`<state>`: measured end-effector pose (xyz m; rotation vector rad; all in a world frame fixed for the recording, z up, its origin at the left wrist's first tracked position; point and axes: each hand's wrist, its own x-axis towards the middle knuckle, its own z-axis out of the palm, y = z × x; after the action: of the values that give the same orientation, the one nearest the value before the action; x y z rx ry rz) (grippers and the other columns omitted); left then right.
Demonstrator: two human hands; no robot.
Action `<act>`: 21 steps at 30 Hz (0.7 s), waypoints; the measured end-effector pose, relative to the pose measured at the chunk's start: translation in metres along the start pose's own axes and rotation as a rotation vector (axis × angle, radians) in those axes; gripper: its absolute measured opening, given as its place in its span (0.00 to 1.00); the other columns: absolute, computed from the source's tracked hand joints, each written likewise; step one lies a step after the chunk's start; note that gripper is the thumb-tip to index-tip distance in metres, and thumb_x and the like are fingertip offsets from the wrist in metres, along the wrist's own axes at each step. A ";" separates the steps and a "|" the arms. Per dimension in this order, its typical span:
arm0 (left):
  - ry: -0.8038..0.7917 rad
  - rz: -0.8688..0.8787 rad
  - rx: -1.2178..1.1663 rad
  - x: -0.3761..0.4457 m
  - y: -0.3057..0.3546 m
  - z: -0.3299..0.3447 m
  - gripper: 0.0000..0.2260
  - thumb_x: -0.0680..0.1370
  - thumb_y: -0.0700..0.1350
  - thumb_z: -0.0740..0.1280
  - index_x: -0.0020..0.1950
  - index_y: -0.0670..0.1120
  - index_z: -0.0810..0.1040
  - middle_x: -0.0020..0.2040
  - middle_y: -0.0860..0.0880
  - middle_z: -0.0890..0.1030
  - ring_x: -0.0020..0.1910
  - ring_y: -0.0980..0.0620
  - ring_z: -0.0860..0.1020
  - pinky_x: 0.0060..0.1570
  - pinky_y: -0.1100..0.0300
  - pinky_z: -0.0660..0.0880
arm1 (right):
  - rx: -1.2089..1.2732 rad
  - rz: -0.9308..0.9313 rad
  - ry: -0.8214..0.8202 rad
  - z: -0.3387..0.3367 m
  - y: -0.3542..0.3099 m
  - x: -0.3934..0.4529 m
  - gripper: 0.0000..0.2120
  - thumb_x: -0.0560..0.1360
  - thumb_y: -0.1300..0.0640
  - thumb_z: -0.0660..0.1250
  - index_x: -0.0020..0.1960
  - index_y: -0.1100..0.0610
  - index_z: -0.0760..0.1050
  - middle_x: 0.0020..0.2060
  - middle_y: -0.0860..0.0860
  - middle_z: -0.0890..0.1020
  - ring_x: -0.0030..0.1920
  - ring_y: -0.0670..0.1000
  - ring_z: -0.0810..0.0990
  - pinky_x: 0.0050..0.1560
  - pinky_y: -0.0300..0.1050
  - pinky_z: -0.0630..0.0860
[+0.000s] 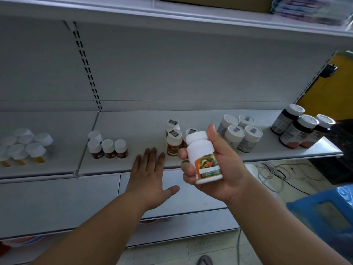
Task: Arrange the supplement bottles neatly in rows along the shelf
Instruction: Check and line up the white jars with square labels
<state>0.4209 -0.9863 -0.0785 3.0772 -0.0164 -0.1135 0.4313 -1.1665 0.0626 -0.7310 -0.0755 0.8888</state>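
My right hand (pixel 221 169) grips a white supplement bottle (pixel 204 159) with an orange and green label, held upright in front of the shelf (pixel 267 150). My left hand (pixel 149 173) is flat, palm down, with straight fingers over the shelf's front edge, holding nothing. Just behind the held bottle stand three orange-labelled bottles (pixel 173 142). To their left is a group of small brown bottles (pixel 108 148). To the right stand several grey white-capped bottles (pixel 240 134) and three dark bottles (pixel 298 129).
Several yellow-based white-capped bottles (pixel 24 146) sit on the left shelf section. An upper shelf (pixel 172 10) overhangs with a box and packets. A blue plastic stool (pixel 324 211) and loose cables (pixel 275 173) lie on the floor at right.
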 end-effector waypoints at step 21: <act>0.009 -0.018 0.035 -0.002 0.004 -0.004 0.46 0.74 0.76 0.48 0.79 0.49 0.33 0.80 0.44 0.33 0.78 0.44 0.31 0.76 0.44 0.34 | 0.015 -0.017 0.124 -0.006 0.004 -0.004 0.27 0.66 0.41 0.74 0.52 0.62 0.77 0.43 0.60 0.78 0.36 0.58 0.78 0.42 0.50 0.77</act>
<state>0.4188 -0.9905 -0.0741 3.1132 0.0105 -0.1019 0.4283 -1.1713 0.0562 -0.7687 0.0343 0.8251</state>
